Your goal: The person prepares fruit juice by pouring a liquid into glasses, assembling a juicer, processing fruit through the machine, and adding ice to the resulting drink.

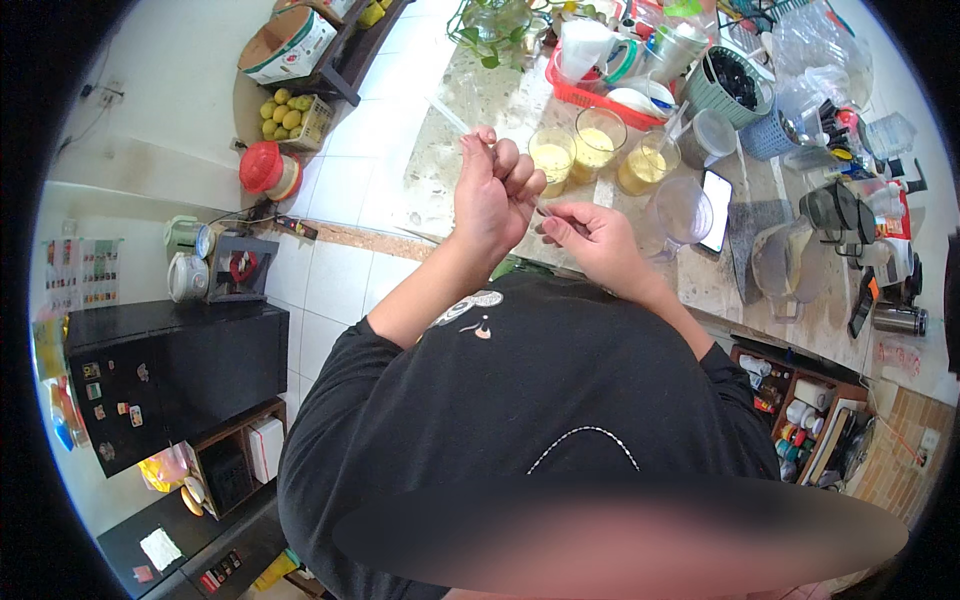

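Note:
My left hand point(499, 187) is raised over the stone table's near edge, its fingers curled around a clear straw-like strip point(448, 115) that sticks out past the thumb. Close on its right, my right hand point(589, 240) pinches a thin end between thumb and fingers, just below the left hand's little finger; whether it is the same piece cannot be told. Beyond the hands stand three glasses with a yellow drink, a left one point(553, 157), a middle one point(598, 142) and a right one point(647, 166) with a stirrer in it. An upturned clear cup point(682, 210) is beside my right hand.
A red basket point(592, 97) of cups and bowls stands behind the glasses. Rightward are a lidded tub point(707, 137), a lit phone point(716, 202), a blender jug point(787, 262) and a green basket point(727, 90). A leafy plant point(491, 30) stands at the far edge.

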`<state>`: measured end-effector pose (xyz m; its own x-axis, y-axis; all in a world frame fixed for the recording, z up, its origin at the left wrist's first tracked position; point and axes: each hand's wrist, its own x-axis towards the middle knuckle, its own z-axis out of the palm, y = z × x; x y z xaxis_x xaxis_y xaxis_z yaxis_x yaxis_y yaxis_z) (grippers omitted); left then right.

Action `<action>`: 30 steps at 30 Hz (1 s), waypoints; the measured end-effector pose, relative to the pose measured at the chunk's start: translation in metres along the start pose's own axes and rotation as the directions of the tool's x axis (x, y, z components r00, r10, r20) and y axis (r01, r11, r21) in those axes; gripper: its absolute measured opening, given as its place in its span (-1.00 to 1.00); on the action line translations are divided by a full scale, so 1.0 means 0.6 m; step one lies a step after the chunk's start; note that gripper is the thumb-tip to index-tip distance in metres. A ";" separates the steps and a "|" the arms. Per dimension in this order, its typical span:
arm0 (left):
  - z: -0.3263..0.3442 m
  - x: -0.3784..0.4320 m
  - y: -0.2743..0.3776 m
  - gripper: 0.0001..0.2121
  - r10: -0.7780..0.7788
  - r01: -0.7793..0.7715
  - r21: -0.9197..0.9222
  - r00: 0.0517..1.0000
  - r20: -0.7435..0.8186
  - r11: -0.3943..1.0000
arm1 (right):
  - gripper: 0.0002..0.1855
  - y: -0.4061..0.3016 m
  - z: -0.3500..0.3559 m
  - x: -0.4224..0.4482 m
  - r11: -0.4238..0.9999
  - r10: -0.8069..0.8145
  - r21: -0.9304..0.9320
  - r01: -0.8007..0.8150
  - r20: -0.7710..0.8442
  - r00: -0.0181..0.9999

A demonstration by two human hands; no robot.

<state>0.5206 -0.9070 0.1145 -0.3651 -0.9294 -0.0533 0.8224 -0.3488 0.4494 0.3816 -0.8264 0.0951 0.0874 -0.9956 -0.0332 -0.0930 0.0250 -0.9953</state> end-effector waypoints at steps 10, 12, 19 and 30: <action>-0.009 0.017 0.036 -0.76 0.192 -0.195 -0.030 0.979 -0.068 0.980 | -0.79 -0.001 -0.006 -0.011 0.970 0.141 0.221 -0.103 -0.163 0.977; -0.004 0.008 0.013 -0.76 0.176 -0.178 -0.004 0.979 -0.100 0.984 | -0.82 0.004 0.008 0.000 0.973 0.074 0.226 -0.041 -0.140 0.987; -0.022 0.025 0.031 -0.76 0.210 -0.209 0.035 0.941 -0.266 0.977 | -0.86 0.015 -0.014 -0.018 0.978 -0.142 -0.186 0.095 -0.257 0.956; -0.111 0.035 0.115 -0.74 0.273 -0.138 0.401 0.913 -0.303 0.906 | -0.87 -0.125 -0.223 0.045 0.636 -0.717 -0.724 0.266 -0.429 0.549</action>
<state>0.5985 -0.9584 0.0850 0.0231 -0.9804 -0.1958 0.6200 -0.1396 0.7721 0.2583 -0.8669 0.1810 -0.3109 -0.6029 0.7347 -0.7540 -0.3142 -0.5769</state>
